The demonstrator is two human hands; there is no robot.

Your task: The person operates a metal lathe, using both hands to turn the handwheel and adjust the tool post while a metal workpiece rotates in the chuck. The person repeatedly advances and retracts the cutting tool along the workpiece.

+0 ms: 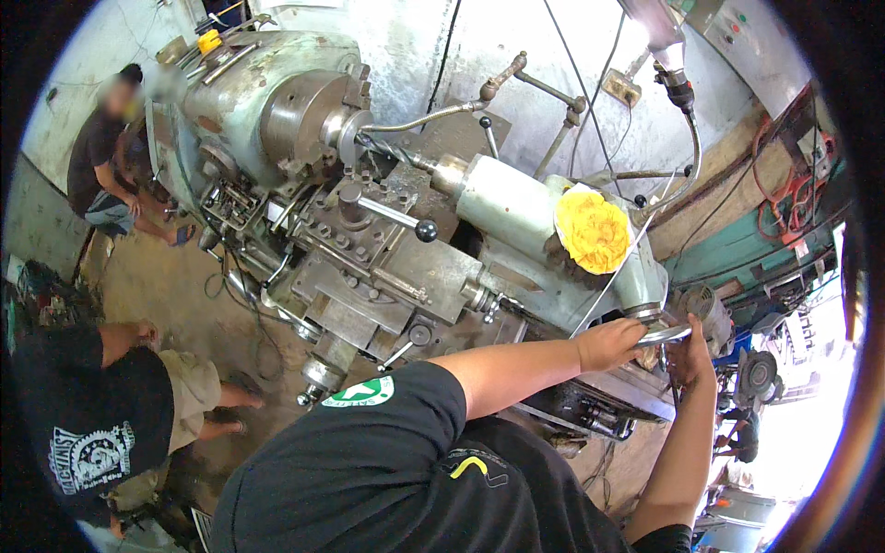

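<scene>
A metal lathe fills the middle of the view. At the right end of its tailstock (507, 195) is a shiny handwheel (666, 335), seen nearly edge-on. My left hand (612, 345) is closed on the wheel's left side. On its right side my right hand (691, 354) grips the rim, its fingers partly hidden. A large twist drill (392, 150) juts from the tailstock toward a ring-shaped metal workpiece (348, 138) held in the chuck (309, 120); the drill's tip is hidden. Bunched yellow cloth (593, 231) lies on the tailstock.
A toolpost with a ball-ended lever (425, 230) stands on the carriage before the chuck. A bent coolant pipe (424, 120) reaches over the drill. A lit lamp (666, 55) hangs at upper right. One person (101, 166) sits at far left; another (120, 405) stands at lower left.
</scene>
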